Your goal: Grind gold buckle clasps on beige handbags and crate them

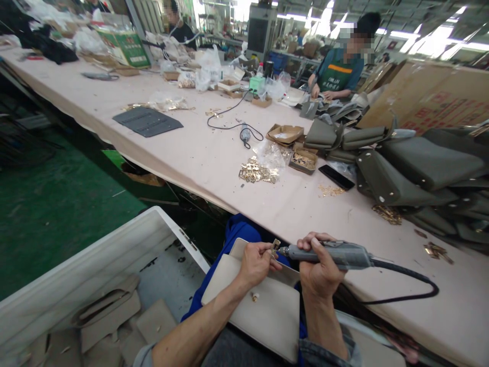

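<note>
A beige bag (267, 321) lies across the person's lap, a small gold fitting on its face. Above it, the left hand (255, 265) is closed, pinching a gold metal piece (275, 246) between thumb and fingers. The right hand (320, 267) is wrapped round a grey electric screwdriver (340, 255), its tip right at that piece; no lettering is legible on the tool. To the left, a white bin (95, 260) holds more beige bags (110, 308).

On the desk (214, 168) sit a heap of gold hardware (257, 171), a small box of parts (303, 161), a black phone (336, 177) and piled dark bags (428, 163).

Farther back, a large carton (431, 97) bears red printing, too blurred to read. A co-worker's green apron (338, 71) shows white letters, apparently ending "LUN", below an orange stripe. The green box (124, 48) at far left carries pale, unreadable print.
</note>
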